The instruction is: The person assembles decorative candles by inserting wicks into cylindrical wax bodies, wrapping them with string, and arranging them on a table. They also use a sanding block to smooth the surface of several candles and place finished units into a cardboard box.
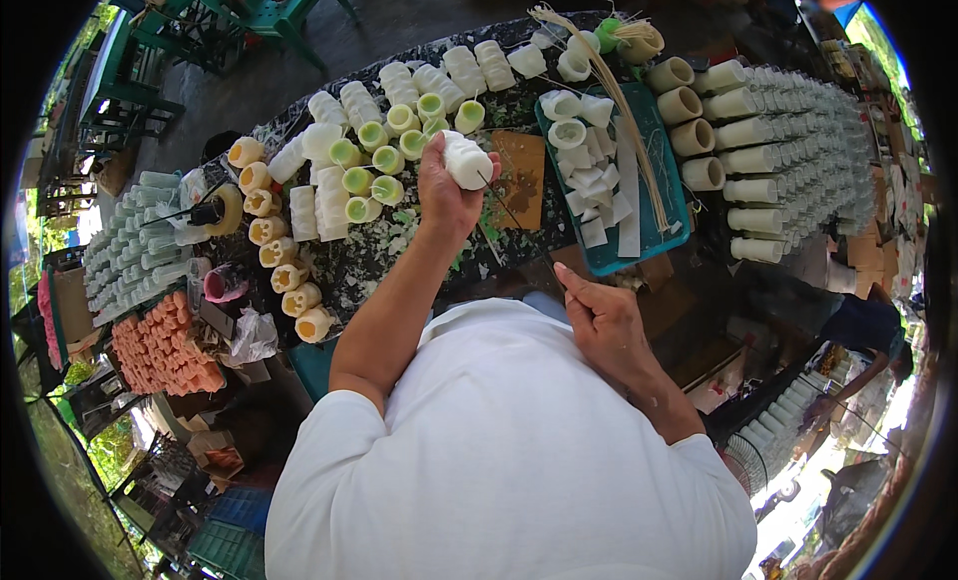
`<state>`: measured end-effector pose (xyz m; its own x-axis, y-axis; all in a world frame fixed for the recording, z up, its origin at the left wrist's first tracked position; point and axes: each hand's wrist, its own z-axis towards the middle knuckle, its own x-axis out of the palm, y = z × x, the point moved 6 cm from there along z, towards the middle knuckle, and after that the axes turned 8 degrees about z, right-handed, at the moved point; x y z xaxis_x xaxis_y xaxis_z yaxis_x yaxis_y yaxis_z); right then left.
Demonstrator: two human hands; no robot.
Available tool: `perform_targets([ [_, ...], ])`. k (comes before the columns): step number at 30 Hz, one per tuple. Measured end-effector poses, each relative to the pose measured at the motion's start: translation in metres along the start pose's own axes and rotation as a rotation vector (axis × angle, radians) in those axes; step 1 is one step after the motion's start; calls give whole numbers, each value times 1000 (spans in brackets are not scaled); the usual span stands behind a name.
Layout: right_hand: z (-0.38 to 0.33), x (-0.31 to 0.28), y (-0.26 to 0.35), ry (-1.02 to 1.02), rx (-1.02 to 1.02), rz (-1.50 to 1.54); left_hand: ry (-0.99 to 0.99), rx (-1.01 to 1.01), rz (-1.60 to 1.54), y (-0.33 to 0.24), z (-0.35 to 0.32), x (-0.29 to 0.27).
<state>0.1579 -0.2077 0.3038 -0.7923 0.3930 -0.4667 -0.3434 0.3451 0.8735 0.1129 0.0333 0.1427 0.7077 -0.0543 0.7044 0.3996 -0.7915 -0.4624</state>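
Note:
My left hand [447, 203] is raised over the table, its fingers wrapped round a white ridged wax candle [465, 159]. My right hand [607, 315], lower and nearer my body, grips a thin dark metal rod [523, 229]. The rod slants up to the left, and its far tip meets the end of the candle; how deep it goes in, if at all, I cannot tell. Just beyond the left hand stand several green-topped cups of wax [387, 189]. White ridged candles [397, 84] line the table's far edge.
On the wax-spattered black table [399, 256] lies a brown board [519, 181]. A teal tray [641, 249] holds white wax pieces and long pale strands [624, 106]. Yellow-rimmed candles [289, 277] line the left edge. Glass jars [798, 141] stand right, pink blocks [165, 348] left.

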Motion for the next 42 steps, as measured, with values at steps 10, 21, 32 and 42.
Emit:
perform_targets([
  [10,8,25,13,-10,-104,-76,183,318,226,-26,-50,21],
  [21,8,38,19,-136,-298,-64,261,463,181,-38,-86,45],
  [32,1,40,19,-132,-379,-13,354,535,310,-30,-124,62],
  [42,4,46,-9,-75,-129,232,501,948,671,-30,-157,68],
])
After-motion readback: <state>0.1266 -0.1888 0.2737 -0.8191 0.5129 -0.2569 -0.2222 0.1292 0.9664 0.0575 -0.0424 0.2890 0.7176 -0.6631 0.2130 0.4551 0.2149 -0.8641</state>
